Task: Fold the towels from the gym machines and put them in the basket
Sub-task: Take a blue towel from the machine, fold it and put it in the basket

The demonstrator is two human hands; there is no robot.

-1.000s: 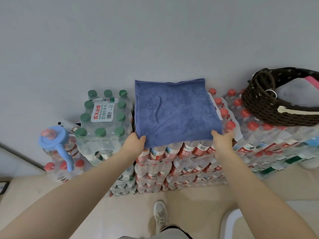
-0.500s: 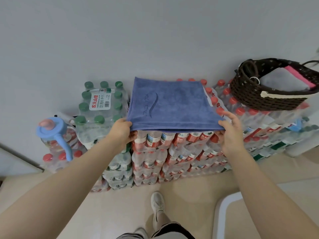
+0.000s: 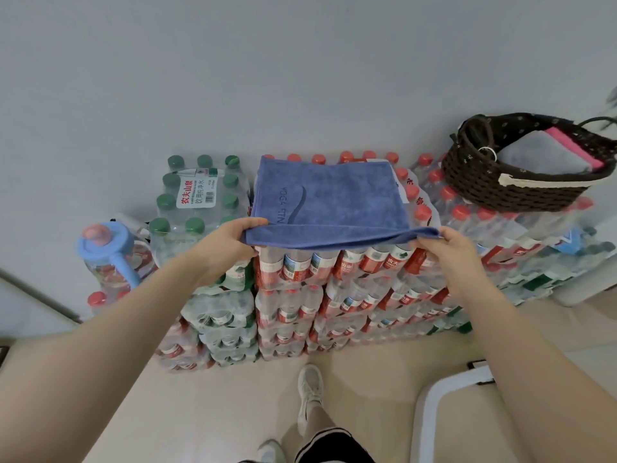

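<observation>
**Blue towel lifted at near edge, both hands**

Blue towel (image 3: pixel 329 198) lies spread on top of stacked packs of red-capped bottles (image 3: pixel 334 269), against the wall. Left hand (image 3: pixel 227 243) pinches the near left corner, thumb on top; grip clenched on cloth. Right hand (image 3: pixel 454 248) pinches the near right corner likewise. Near edge raised off the bottles, far edge resting flat. Dark woven basket (image 3: pixel 494 185) sits on bottle packs to the right, well apart from the towel, holding grey and pink folded towels (image 3: pixel 547 155). Green-capped bottle pack (image 3: pixel 197 195) just left of the towel.
</observation>
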